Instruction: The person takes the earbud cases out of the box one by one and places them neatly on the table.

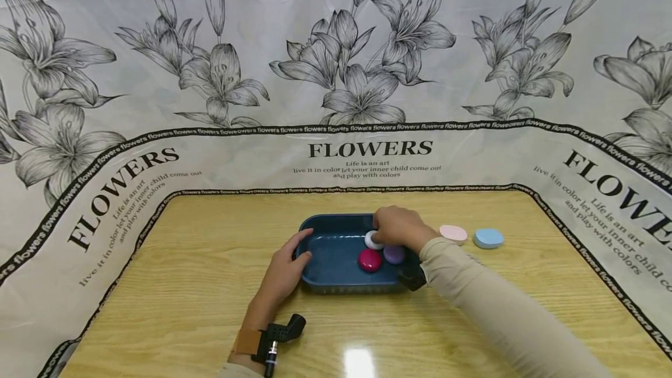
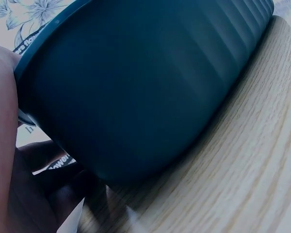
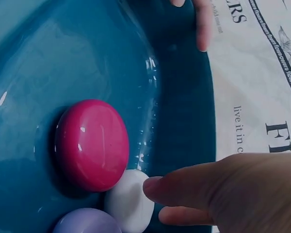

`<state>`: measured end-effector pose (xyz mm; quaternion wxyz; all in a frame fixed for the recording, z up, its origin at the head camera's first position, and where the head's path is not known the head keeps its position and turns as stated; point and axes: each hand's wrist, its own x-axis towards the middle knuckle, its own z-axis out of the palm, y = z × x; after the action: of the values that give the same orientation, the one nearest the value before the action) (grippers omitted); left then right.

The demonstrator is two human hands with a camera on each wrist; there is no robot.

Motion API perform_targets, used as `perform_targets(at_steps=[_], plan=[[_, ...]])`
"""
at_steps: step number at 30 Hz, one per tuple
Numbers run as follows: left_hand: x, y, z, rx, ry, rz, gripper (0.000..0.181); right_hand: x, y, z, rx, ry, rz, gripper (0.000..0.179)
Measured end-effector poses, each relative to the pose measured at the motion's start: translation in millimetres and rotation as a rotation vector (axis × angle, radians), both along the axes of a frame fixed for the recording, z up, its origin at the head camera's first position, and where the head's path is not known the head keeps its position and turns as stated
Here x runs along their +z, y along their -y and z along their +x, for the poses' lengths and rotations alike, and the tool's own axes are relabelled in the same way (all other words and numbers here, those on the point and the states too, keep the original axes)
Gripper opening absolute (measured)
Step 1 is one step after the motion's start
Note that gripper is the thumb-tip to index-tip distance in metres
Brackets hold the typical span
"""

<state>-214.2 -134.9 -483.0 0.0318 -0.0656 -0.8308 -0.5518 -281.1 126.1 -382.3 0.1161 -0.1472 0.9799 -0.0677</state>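
Note:
A dark blue rectangular tub (image 1: pixel 331 252) with rounded corners stands on the table. My left hand (image 1: pixel 286 264) grips its left end, with thumb and a fingertip over the rim and other fingers outside, below the rim. Inside the tub's right half lie a glossy crimson rounded piece (image 3: pixel 92 145), a white one (image 3: pixel 130 201) and a purple one (image 1: pixel 394 254), close together. My right hand (image 1: pixel 400 225) reaches over the back right rim into the tub. Its thumb touches the white piece, while another finger shows just beside it.
To the right of the tub, a pale pink oval piece (image 1: pixel 453 234) and a light blue one (image 1: pixel 489 238) lie on the wooden table (image 1: pixel 210 284). A flower-printed cloth (image 1: pixel 241 156) borders the table at the back and sides. Each wrist wears a black camera.

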Motion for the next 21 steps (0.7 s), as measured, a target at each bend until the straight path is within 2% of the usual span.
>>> perform_targets(at_steps=[6,13,21], plan=[[-1.4,-0.2,0.9,-0.002,-0.006,0.006,0.049,-4.9,2.4,0.2,0.01,-0.033,0.055,0.03],[-1.9,0.3,1.5,-0.004,-0.01,0.006,0.048,-10.4,6.7,0.4,0.018,-0.067,0.115,0.028],[0.1,0.1,-0.3,-0.005,-0.022,-0.005,0.047,-8.9,10.1,-0.6,0.04,-0.074,0.126,0.026]])
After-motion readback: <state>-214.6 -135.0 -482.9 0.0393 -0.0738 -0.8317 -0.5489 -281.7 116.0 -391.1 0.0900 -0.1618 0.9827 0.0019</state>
